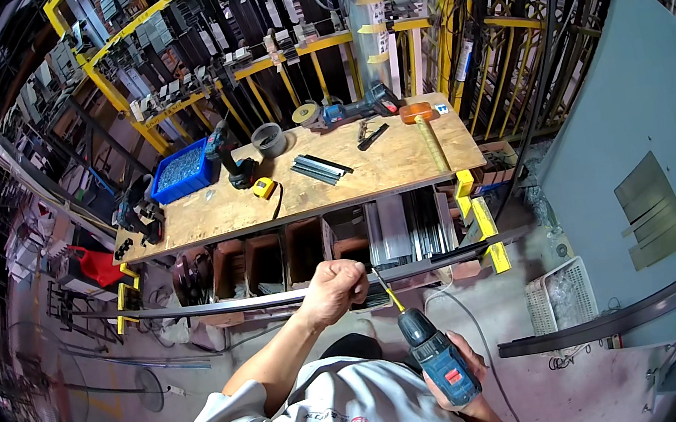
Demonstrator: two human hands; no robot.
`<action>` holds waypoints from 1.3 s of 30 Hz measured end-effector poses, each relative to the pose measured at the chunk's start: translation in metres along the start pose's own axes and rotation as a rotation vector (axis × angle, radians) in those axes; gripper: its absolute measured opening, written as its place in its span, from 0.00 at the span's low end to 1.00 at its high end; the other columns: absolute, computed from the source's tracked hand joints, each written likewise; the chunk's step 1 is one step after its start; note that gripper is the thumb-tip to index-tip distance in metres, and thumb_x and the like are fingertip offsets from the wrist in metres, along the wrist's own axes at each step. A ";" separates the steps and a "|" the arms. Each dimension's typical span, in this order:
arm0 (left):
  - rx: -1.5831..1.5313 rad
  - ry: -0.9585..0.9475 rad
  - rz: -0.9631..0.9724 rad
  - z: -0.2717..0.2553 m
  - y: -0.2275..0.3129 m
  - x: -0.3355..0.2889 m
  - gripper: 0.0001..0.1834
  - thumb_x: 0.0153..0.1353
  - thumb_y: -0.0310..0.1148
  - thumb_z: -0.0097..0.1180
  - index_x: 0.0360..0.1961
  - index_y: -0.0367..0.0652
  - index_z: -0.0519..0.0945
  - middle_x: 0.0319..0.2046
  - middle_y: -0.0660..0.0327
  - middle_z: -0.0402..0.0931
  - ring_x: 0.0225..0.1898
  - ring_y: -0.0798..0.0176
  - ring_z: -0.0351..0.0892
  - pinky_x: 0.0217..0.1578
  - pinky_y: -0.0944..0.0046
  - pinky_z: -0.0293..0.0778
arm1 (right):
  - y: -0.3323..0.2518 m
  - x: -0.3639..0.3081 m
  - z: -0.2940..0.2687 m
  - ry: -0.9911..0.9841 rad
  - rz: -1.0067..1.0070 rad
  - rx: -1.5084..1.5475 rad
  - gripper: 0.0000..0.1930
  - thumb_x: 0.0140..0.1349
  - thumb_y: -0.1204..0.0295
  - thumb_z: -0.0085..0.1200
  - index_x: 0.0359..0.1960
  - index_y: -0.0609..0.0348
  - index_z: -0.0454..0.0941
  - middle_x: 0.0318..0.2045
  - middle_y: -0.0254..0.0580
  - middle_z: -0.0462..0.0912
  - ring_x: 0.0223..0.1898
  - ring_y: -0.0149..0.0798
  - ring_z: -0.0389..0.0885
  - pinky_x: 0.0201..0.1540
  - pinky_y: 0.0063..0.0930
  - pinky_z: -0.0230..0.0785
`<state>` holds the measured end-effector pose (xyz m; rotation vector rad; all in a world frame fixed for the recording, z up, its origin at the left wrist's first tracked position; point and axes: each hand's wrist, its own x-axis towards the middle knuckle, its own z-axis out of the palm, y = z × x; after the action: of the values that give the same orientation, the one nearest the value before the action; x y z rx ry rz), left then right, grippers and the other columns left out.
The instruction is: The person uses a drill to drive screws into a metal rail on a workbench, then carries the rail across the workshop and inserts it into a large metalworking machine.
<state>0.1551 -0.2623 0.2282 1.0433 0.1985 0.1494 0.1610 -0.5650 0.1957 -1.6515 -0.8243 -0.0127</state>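
Observation:
My right hand (472, 355) grips a blue and black cordless drill (435, 346). Its long bit (388, 292), yellow near the chuck, points up and away from me toward a long dark metal profile (222, 305). That profile lies across the yellow brackets at the workbench's front. At the profile, just left of the bit's tip, my left hand (334, 290) is closed with its fingers curled in. What those fingers hold, if anything, is hidden. Whether the tip touches the profile I cannot tell.
On the wooden workbench (209, 214) are a blue bin of small fasteners (181, 173), another drill (236, 160), a tape measure (264, 188), metal strips (322, 170), an angle grinder (346, 112) and a mallet (423, 126). A cable (477, 325) crosses the floor. A white basket (562, 297) stands right.

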 end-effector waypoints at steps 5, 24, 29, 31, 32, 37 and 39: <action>0.152 -0.123 -0.083 0.015 -0.013 0.038 0.20 0.72 0.37 0.61 0.23 0.35 0.80 0.20 0.60 0.74 0.24 0.67 0.70 0.26 0.64 0.66 | -0.001 -0.004 -0.012 0.059 0.048 -0.158 0.37 0.49 0.67 0.72 0.61 0.68 0.71 0.40 0.45 0.86 0.39 0.42 0.86 0.46 0.36 0.78; 0.056 -0.563 -0.260 -0.059 0.003 0.117 0.24 0.73 0.37 0.59 0.17 0.37 0.77 0.15 0.62 0.73 0.18 0.68 0.69 0.21 0.65 0.65 | 0.019 0.069 -0.025 -0.140 0.080 -0.368 0.34 0.44 0.66 0.76 0.56 0.60 0.78 0.39 0.37 0.88 0.36 0.35 0.88 0.42 0.28 0.77; -0.036 0.107 -0.140 -0.048 -0.017 0.102 0.12 0.67 0.31 0.63 0.27 0.35 0.82 0.18 0.56 0.78 0.17 0.64 0.75 0.22 0.66 0.71 | 0.027 0.130 -0.034 -0.358 -0.042 0.003 0.52 0.45 0.47 0.79 0.65 0.74 0.72 0.52 0.55 0.85 0.50 0.50 0.86 0.57 0.42 0.75; -0.109 0.357 -0.002 -0.048 -0.033 0.088 0.10 0.68 0.29 0.62 0.30 0.35 0.83 0.21 0.56 0.80 0.18 0.65 0.76 0.22 0.67 0.73 | 0.050 0.143 -0.023 -0.365 -0.146 0.066 0.53 0.50 0.38 0.71 0.65 0.73 0.73 0.48 0.52 0.87 0.42 0.49 0.87 0.52 0.41 0.76; -0.161 0.459 0.039 -0.045 -0.042 0.084 0.09 0.69 0.27 0.60 0.32 0.34 0.83 0.23 0.57 0.81 0.18 0.65 0.76 0.22 0.67 0.74 | 0.052 0.158 -0.026 -0.377 -0.209 0.086 0.52 0.50 0.37 0.71 0.65 0.70 0.74 0.46 0.52 0.87 0.40 0.49 0.87 0.49 0.40 0.77; -0.440 0.484 0.035 0.008 -0.070 0.092 0.08 0.70 0.33 0.62 0.36 0.39 0.82 0.28 0.61 0.80 0.25 0.70 0.73 0.26 0.70 0.69 | 0.077 0.156 -0.065 -0.385 -0.175 0.044 0.45 0.54 0.56 0.72 0.71 0.62 0.68 0.45 0.56 0.86 0.38 0.52 0.88 0.41 0.40 0.80; -0.472 0.481 -0.003 0.031 -0.083 0.105 0.08 0.70 0.32 0.62 0.36 0.39 0.81 0.27 0.62 0.78 0.26 0.70 0.72 0.27 0.70 0.69 | 0.089 0.152 -0.090 -0.360 -0.150 0.049 0.43 0.53 0.60 0.73 0.71 0.61 0.69 0.46 0.55 0.87 0.38 0.50 0.88 0.41 0.39 0.79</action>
<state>0.2663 -0.3068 0.1612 0.5234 0.5707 0.4237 0.3581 -0.5679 0.2108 -1.5644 -1.2109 0.2040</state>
